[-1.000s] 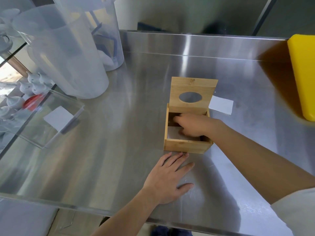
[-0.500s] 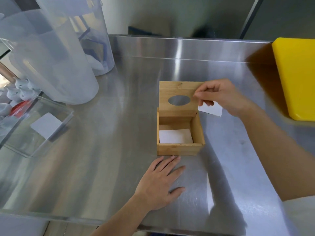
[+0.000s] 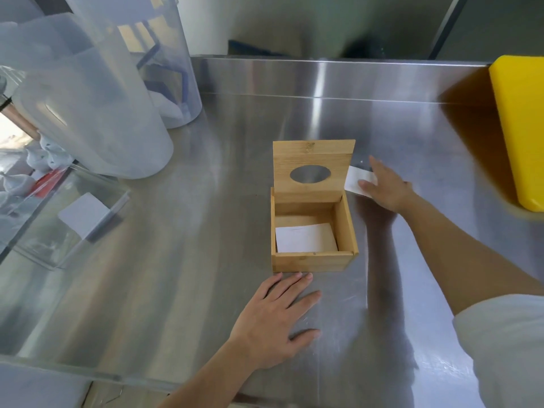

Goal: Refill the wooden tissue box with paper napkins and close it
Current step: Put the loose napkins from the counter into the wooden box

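The wooden tissue box is sitting mid-bench with its lid standing open and one napkin lying inside. The right hand is resting flat, fingers spread, on a loose napkin beside the box. The left hand is lying open near the bench's front edge.

one wooden box – two napkins (one inside, one outside), two hands, two plastic jugs.

Both forearms are bare to above the elbow. The right arm ends in a short white sleeve of plain cloth, loose at the hem. No ring, watch or glove shows on either hand. Fingernails are short and unpainted.
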`<action>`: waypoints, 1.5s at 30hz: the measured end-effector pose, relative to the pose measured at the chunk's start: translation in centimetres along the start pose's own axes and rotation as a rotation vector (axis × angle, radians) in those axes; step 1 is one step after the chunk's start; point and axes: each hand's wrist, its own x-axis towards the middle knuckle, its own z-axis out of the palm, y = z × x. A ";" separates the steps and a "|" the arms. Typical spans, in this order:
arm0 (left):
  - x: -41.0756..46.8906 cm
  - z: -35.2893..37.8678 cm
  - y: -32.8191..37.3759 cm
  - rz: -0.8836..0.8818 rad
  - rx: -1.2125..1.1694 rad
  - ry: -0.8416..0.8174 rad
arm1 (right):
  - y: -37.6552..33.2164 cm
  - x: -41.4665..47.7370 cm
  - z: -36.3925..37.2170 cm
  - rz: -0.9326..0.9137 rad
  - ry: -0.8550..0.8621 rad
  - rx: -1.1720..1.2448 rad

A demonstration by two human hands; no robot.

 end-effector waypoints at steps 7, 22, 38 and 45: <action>0.0 0.0 0.0 -0.005 -0.008 0.017 | -0.1 0.1 -0.2 0.021 0.133 -0.141; 0.0 -0.2 0.0 -0.028 -0.043 -0.014 | -2.0 -3.1 -4.2 -0.117 -0.040 0.347; 0.0 -0.4 0.2 -0.029 -0.009 -0.020 | -9.4 -11.2 -9.2 -0.573 -0.420 0.580; 0.0 -0.2 0.3 -0.022 -0.011 0.004 | -11.7 -9.9 -4.2 -0.562 -0.450 0.129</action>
